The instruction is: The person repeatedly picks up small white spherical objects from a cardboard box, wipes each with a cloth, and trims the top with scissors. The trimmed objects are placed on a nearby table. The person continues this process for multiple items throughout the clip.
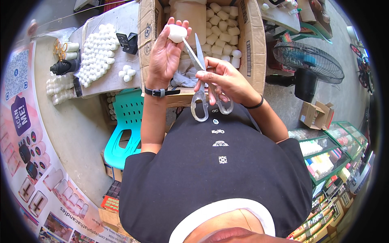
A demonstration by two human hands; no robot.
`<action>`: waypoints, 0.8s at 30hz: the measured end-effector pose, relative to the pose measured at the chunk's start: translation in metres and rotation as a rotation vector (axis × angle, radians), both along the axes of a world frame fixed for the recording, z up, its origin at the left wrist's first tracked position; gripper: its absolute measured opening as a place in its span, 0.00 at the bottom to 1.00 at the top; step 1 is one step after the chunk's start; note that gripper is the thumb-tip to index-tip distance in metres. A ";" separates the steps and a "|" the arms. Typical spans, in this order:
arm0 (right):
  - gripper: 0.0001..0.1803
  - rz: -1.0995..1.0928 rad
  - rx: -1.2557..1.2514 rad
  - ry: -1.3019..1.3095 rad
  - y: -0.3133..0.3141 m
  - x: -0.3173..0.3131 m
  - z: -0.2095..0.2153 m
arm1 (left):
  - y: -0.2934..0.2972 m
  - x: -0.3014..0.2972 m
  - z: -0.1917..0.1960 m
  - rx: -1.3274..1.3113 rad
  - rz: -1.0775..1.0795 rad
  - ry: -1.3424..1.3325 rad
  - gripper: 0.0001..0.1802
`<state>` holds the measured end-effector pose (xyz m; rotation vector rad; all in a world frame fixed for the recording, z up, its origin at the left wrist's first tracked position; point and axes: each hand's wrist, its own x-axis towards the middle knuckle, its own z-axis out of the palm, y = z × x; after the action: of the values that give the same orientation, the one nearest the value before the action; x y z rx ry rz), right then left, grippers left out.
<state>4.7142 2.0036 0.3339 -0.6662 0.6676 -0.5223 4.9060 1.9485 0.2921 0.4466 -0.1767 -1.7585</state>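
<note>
One candle, one wick, one pair of scissors, held above an open box.

The left hand point(164, 50) curls its fingertips around a small white candle point(177, 33) over the cardboard box point(251, 44) of many more; the right hand point(227, 81) pinches its wick point(193, 54) while gripping clear-handled scissors point(202, 87), blades nearly closed.

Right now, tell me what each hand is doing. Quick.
Left hand: closed on a small white candle, wick pointing down toward the other hand.
Right hand: closed on the scissors, fingertips pinching the wick's end.
</note>
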 end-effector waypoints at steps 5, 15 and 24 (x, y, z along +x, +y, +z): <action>0.12 -0.013 -0.023 0.045 0.001 0.001 -0.002 | 0.001 -0.002 0.001 -0.036 0.005 -0.100 0.20; 0.11 -0.022 -0.017 0.071 0.004 0.002 0.003 | 0.003 -0.007 0.000 -0.222 0.123 -0.390 0.16; 0.14 -0.189 0.602 -0.905 0.011 -0.003 -0.018 | -0.002 -0.009 -0.002 -0.253 0.170 -0.075 0.11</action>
<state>4.7108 2.0142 0.3155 0.2257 0.0028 -0.6830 4.8975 1.9460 0.2904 0.3331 -0.3986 -1.5296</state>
